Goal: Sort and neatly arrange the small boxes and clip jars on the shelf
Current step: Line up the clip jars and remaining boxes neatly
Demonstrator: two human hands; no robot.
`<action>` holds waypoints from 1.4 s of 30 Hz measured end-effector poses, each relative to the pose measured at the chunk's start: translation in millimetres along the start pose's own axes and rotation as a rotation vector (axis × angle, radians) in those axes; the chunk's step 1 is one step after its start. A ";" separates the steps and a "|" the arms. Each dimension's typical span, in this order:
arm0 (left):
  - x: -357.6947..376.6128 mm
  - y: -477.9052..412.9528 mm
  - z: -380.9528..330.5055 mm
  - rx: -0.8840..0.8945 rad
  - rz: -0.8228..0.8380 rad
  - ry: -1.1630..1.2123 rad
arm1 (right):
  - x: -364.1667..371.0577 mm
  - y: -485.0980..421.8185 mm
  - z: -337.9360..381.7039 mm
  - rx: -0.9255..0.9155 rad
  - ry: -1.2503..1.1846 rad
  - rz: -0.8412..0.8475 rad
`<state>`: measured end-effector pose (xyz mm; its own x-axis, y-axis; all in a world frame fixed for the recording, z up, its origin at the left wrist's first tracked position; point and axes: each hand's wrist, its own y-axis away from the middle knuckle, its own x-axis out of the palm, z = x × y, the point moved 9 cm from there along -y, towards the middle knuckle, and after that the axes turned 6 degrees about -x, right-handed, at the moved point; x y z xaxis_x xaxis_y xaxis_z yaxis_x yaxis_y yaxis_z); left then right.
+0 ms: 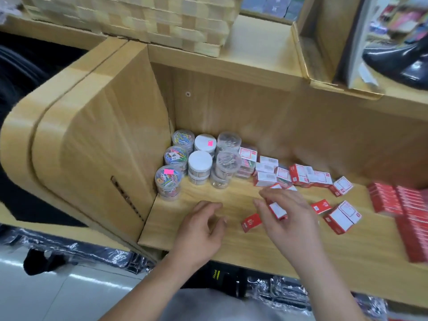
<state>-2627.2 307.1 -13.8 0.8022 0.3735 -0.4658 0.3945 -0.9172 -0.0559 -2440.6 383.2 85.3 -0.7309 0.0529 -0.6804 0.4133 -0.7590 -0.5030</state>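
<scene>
Head view showed my right hand [294, 225] pinching a box [278, 209], my left hand [203, 230] loosely curled and empty; hurrying risked scattering the loose boxes [321, 206].

Stationery shop. Wooden display shelf [231, 194]; clip jars [176, 156] with pink price stickers [210, 142] in shelf's left corner; identical red boxes [384, 200] stacked in rows at shelf's right end.

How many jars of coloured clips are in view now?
3, lined along the left wall: back jar, middle jar, front jar. Others may hide stacked underneath.
</scene>
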 end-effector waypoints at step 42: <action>76.2 -5.4 1.3 -0.144 0.069 0.158 | -59.5 116.4 -156.8 0.625 -0.227 -0.174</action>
<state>-2568.8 340.3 -50.1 0.8853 0.3381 -0.3193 0.3870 -0.9163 0.1029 -2263.8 393.4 -16.4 -0.8824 0.1226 -0.4542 -0.0617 -0.9873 -0.1466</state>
